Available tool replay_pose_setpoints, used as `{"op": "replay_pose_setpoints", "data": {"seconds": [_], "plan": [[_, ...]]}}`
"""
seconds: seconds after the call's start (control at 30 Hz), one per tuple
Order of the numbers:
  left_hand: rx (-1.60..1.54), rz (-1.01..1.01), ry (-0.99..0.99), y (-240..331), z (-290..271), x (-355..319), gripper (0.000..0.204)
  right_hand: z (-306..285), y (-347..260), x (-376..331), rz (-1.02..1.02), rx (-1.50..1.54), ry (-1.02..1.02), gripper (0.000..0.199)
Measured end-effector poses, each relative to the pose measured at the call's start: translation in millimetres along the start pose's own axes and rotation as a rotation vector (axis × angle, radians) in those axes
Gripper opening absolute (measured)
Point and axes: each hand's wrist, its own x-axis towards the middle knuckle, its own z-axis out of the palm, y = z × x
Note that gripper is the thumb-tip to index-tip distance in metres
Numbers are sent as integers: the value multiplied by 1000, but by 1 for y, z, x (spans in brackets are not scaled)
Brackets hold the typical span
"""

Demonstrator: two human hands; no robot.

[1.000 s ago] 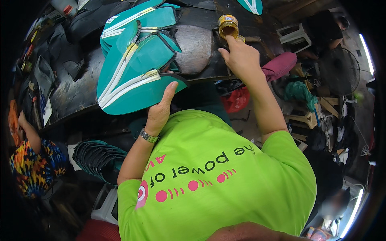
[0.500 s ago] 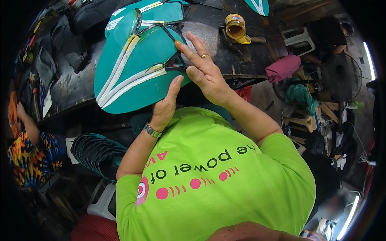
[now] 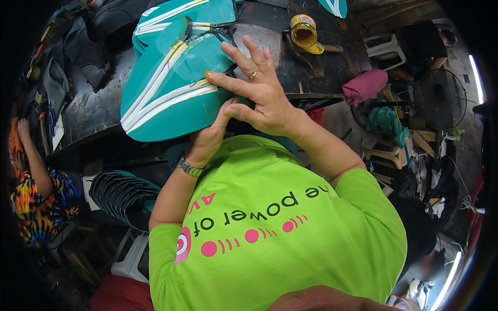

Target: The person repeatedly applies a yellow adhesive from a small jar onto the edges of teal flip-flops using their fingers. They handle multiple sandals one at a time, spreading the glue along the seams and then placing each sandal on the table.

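The lime shirt just below the hands carries the plainest writing here, large black letters with a few pink ones, upside down to me and cut short where the cloth curves away; pink dots and strokes run under them. Past the right hand, the jar lies tipped on the worktop, its yellow label too small for me to make out, a yellow lid at its mouth. The left hand grips the near edge of a teal panel over the worktop's front, thumb at the edge, its other fingers hidden underneath. The right hand is spread wide, grasping nothing, its forefinger, tipped with amber paste, at the end of a white strip on the panel. That hand covers the panel's right end. Beyond the hands sit more teal panels, cut off at the top. Far left, someone in a tie-dyed top is only partly visible.
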Motion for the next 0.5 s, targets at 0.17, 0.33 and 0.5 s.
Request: {"op": "replay_pose_setpoints", "data": {"seconds": [0.17, 0.33, 0.5], "plan": [[72, -145, -145, 15, -14, 1, 30, -15, 11, 7, -132, -228, 9, 49], [-12, -303, -332, 27, -22, 8, 33, -31, 12, 11, -256, -276, 1, 45], [91, -267, -248, 46, -28, 20, 24, -61, 17, 0, -166, 181, -2, 31]]}}
